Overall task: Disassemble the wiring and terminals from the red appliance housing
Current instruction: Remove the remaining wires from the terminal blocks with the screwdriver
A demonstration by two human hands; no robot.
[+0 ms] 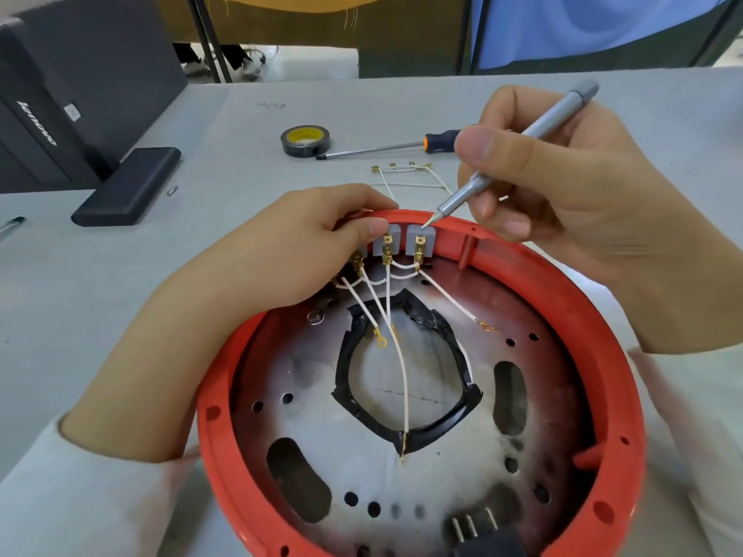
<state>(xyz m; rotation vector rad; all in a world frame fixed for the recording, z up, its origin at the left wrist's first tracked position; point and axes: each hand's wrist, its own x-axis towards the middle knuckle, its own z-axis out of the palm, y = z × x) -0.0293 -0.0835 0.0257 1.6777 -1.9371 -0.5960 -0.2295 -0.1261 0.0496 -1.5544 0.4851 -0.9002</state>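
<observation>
Red plastic housing [603, 323], round and bowl-like, lies open side up on the grey bench [225, 126], filling the near centre. Inside it sits a scorched, discoloured metal plate [454, 468] with round holes, oblong slots and a central opening edged in crumpled black tape. Two grey block terminals [420, 242] sit against the far inner rim, with brass spade connectors plugged in. Thin white wires [404, 375] run from them across the plate, some ending in brass ring lugs.

Left hand [289, 251] rests over the far-left rim, fingers curled, thumb and fingertip pinching the left grey block; grip narrow, on that terminal. Right hand [563, 186] holds a slim silver precision screwdriver [518, 146] pen-style, grip closed round the shaft, tip touching the top of the right grey block, just beside the left thumb.

Beyond the housing on the bench: a loose bundle of removed wires [406, 174] with brass ends, a roll of black tape [306, 141] with yellow core, a long screwdriver [386, 148] with black-and-orange handle. Far left, a black Lenovo case [48, 114] and a black rectangular block [126, 186] beside it.
</observation>
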